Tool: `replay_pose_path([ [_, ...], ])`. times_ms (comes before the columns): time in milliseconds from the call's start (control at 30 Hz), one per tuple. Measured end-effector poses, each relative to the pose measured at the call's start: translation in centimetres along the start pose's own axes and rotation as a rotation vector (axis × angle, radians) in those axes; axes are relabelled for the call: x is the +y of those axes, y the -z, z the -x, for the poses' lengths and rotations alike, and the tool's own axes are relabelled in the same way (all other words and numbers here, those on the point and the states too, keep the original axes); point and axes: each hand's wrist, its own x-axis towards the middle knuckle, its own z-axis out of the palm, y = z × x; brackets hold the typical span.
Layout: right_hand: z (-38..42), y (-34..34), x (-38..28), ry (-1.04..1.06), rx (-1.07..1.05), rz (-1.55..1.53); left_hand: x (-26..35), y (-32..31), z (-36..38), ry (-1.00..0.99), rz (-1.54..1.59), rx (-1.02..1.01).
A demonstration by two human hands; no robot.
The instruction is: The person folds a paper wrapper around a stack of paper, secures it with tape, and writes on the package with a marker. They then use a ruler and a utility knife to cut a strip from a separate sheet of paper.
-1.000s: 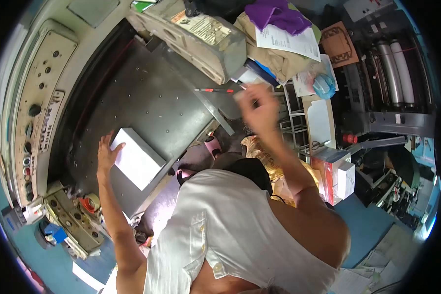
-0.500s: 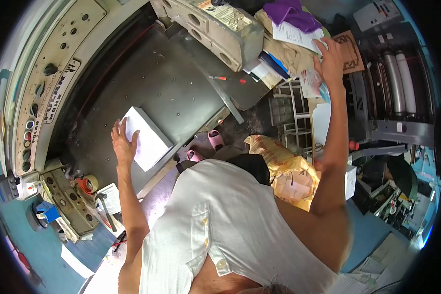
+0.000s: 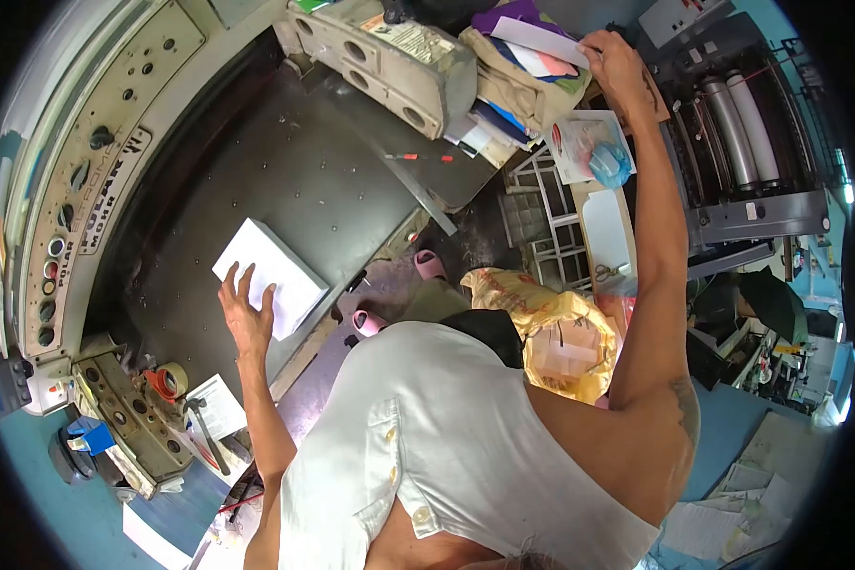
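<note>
A thick stack of white paper (image 3: 280, 261) lies on the dark metal machine table (image 3: 342, 180). My left hand (image 3: 248, 318) rests on the near left side of this stack with its fingers spread. At the upper right, my right hand (image 3: 617, 68) is closed on the end of a white paper sheet (image 3: 539, 41). That sheet is tilted over a pile with a purple cloth (image 3: 513, 15) and a tan cloth (image 3: 532, 90). The fingertips of my right hand are partly hidden.
A control panel (image 3: 95, 190) curves along the left. Red-and-black pens (image 3: 404, 156) lie beside a metal bar on the table. A yellow plastic bag (image 3: 503, 290) stands by my right side. Tape rolls (image 3: 168, 380) and a hammer (image 3: 207, 437) are at lower left. A machine with rollers (image 3: 736, 133) stands right.
My right hand has lifted one side of the paper sheet, which was lying flatter on the pile. My left hand stays at the stack, its fingers slightly shifted. The whole view has moved a little.
</note>
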Motion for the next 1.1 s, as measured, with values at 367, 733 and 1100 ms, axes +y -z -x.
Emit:
replay_pose_path([
  [367, 1.1, 2.5, -2.2, -0.036, -0.024, -0.34, 16.9, -4.3, -6.2, 0.102, 0.537, -0.124],
  [733, 10.8, -3.0, -13.5, 0.311, 0.127, -0.403, 29.5, -9.7, -14.3, 0.646, 1.839, -0.545],
  [1100, 15.2, -6.4, -14.4, -1.031, -0.217, -1.68, 25.2, -9.1, -11.4, 0.637, 1.425, -0.31],
])
